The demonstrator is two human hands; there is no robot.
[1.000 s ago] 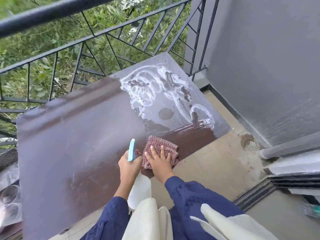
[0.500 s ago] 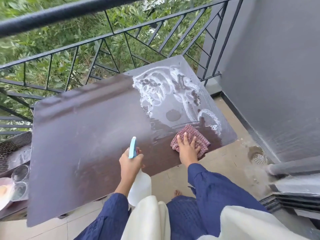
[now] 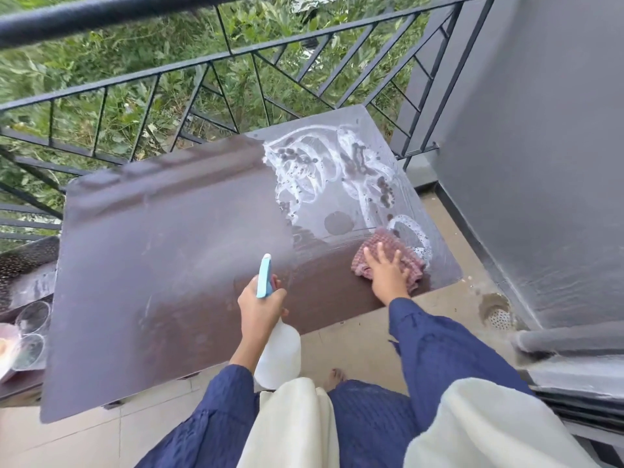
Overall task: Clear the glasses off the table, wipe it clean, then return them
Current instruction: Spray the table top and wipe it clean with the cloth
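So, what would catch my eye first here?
The white foam swirls on the far right part of the brown table stand out most. At their near edge the right hand presses a checked cloth flat, while the left hand holds a spray bottle. Glasses sit beside the table's left edge.

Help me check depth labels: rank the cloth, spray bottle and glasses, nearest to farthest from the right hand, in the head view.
1. Cloth, right side, pressed under the right hand.
2. Spray bottle, in the left hand, left of it.
3. Glasses, off the table, far left.
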